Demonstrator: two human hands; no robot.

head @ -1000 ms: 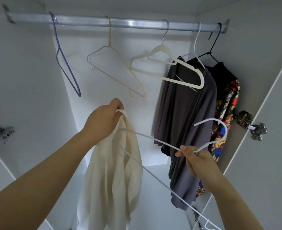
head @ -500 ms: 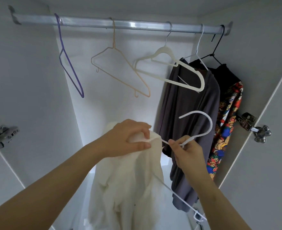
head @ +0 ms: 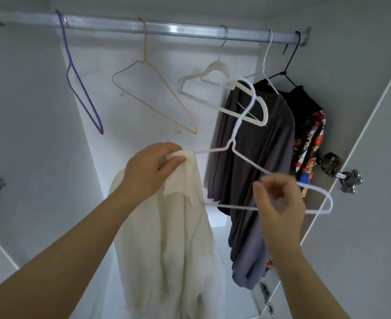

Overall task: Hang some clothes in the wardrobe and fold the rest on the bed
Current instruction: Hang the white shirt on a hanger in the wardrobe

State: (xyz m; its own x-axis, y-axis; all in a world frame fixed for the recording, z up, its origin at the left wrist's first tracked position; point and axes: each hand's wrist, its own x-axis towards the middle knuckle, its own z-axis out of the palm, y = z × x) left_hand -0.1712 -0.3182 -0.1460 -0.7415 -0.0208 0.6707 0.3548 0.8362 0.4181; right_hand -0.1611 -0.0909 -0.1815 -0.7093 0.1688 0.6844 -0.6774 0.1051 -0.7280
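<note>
Pinching garment [head: 173, 249] in left hand [head: 151, 171], right hand [head: 279, 203] gripping hanger [head: 231, 143]

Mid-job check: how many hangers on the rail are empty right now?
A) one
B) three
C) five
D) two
B: the purple hanger, peach hanger and cream hanger hang bare on the rail. The other two carry the grey garment and the patterned garment. The white hanger gripped by the right hand is not hooked on yet.
</note>
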